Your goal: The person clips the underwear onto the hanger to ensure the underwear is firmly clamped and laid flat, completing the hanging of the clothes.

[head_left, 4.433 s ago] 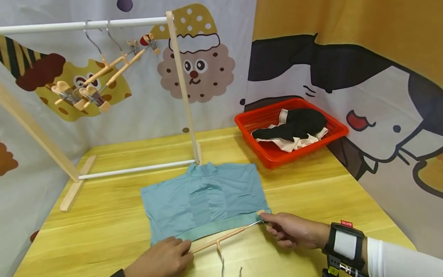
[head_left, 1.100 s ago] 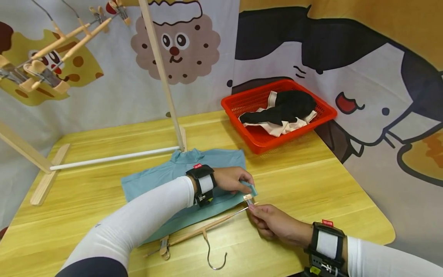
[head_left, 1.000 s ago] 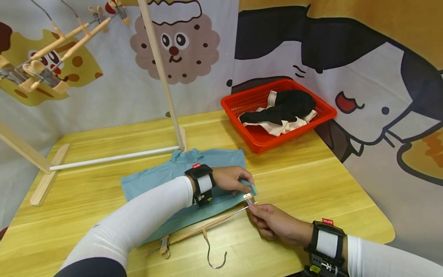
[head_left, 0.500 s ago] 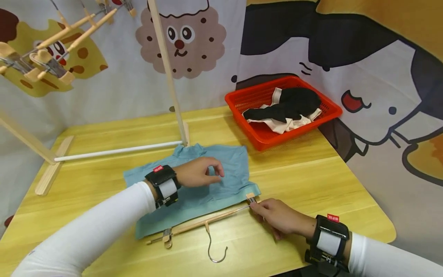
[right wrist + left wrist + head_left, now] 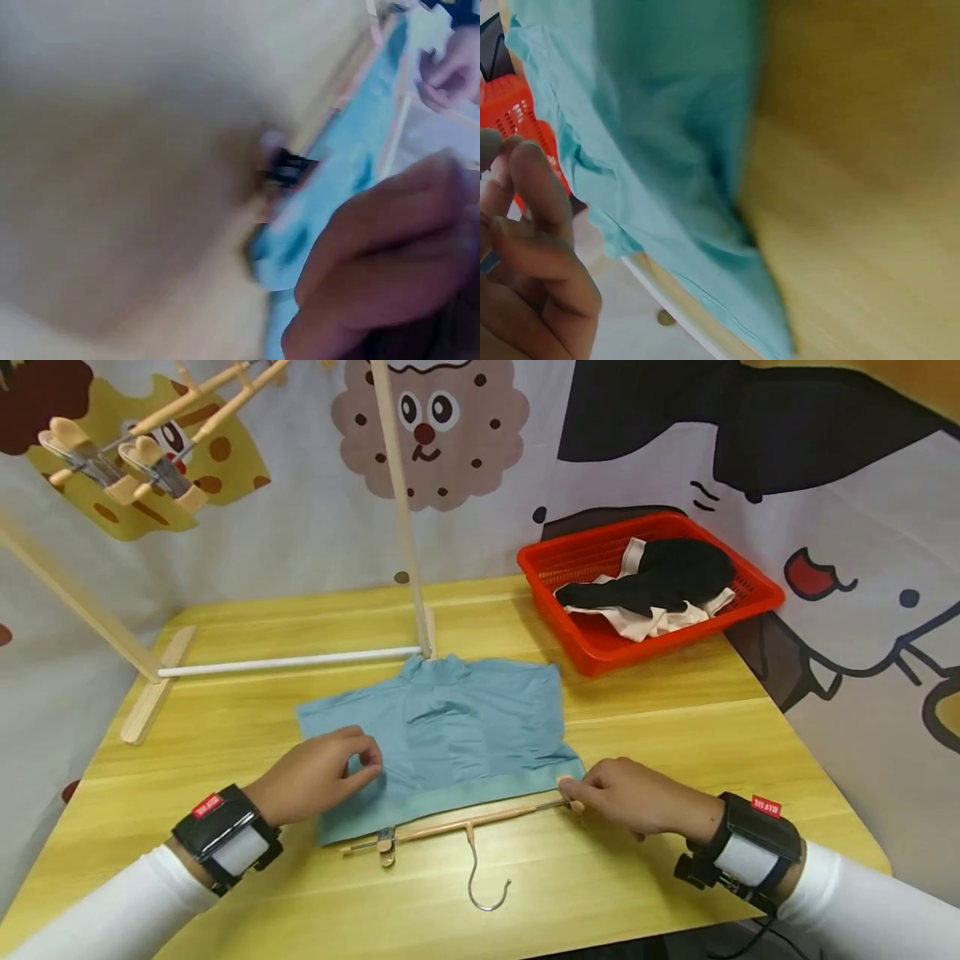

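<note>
On the table [image 5: 675, 718], the right hand [image 5: 637, 795] pinches the hanger [image 5: 465, 823] end clip at the teal garment [image 5: 442, 731] waistband corner, while the left hand [image 5: 315, 774] rests fingers loosely curled, holding nothing, on the garment's left edge.

I'm working a staged laundry corner — cartoon backdrop sheets [image 5: 675, 435] at twelve o'clock, drying rack [image 5: 397, 485], red basket [image 5: 757, 589] at two.

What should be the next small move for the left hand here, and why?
Probably the left hand should move to the hanger's left clip and fix the teal garment's waistband corner there. The right hand is at the right clip, while the left clip looks unattached.
</note>
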Motion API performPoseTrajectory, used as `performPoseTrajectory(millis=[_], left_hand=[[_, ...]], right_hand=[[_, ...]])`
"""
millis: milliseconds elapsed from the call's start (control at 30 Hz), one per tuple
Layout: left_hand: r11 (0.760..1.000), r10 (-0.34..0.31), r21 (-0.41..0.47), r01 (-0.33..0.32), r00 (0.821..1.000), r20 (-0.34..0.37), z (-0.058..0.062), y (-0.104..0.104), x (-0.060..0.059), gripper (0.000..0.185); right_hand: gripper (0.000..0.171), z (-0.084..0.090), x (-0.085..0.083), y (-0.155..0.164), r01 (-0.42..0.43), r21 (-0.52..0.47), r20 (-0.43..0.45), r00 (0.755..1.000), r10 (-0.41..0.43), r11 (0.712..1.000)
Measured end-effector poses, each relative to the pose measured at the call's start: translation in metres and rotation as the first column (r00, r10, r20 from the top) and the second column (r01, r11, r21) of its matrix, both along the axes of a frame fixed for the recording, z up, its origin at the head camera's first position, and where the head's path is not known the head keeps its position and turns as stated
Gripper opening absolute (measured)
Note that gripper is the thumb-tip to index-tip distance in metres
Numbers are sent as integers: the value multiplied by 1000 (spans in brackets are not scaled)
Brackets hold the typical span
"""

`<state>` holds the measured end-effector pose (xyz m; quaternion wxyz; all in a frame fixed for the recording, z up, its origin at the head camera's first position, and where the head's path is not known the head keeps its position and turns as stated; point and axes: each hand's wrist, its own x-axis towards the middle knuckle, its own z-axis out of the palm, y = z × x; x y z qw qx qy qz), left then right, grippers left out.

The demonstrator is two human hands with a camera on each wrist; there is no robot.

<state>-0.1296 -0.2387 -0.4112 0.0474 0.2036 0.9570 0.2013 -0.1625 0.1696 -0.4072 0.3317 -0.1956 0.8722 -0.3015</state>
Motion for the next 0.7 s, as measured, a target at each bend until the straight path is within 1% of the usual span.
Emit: performPoseTrajectory(millis=[33, 100, 167, 200, 267, 333, 400, 433, 500, 533, 600, 700], left_hand=[[1000, 19, -12, -19, 1000, -3, -1, -4, 6, 6], [998, 59, -21, -59, 998, 15, -1, -11, 18, 7], [993, 111, -32, -109, 993, 39, -2, -15, 31, 8], [989, 142, -36, -140, 988, 56, -2, -15, 37, 9], [980, 197, -41, -194, 976, 88, -2, -14, 48, 11], [969, 247, -46, -244, 963, 105, -3, -10, 58, 14], [958, 287, -42, -284, 951, 115, -3, -5, 67, 16], [954, 300, -39, -297, 947, 115, -4, -3, 71, 17], [946, 324, -37, -322, 939, 110, -8, 2, 78, 17], [942, 335, -38, -333, 936, 106, -10, 4, 80, 17], [937, 350, -43, -348, 932, 97, -14, 7, 85, 17], [934, 357, -56, -354, 932, 61, -19, 11, 91, 17]], right_hand=[[49, 2, -3, -5, -29, -13, -33, 999, 29, 999], [45, 5, -9, -19, -94, -44, -115, 989, 88, 995], [38, 5, -15, -36, -163, -63, -206, 967, 146, 985], [36, 4, -19, -46, -199, -65, -249, 952, 177, 978], [32, 2, -27, -67, -265, -54, -332, 914, 233, 963], [25, 1, -36, -90, -329, -37, -393, 873, 288, 944], [20, 1, -44, -114, -394, -13, -437, 829, 350, 919], [15, 2, -48, -126, -431, -2, -450, 806, 384, 903], [7, 4, -55, -150, -508, 17, -450, 765, 460, 861], [9, 5, -58, -162, -548, 28, -445, 742, 501, 836], [21, 5, -62, -185, -624, 39, -422, 698, 579, 781], [39, 3, -63, -215, -712, 46, -373, 639, 673, 701]])
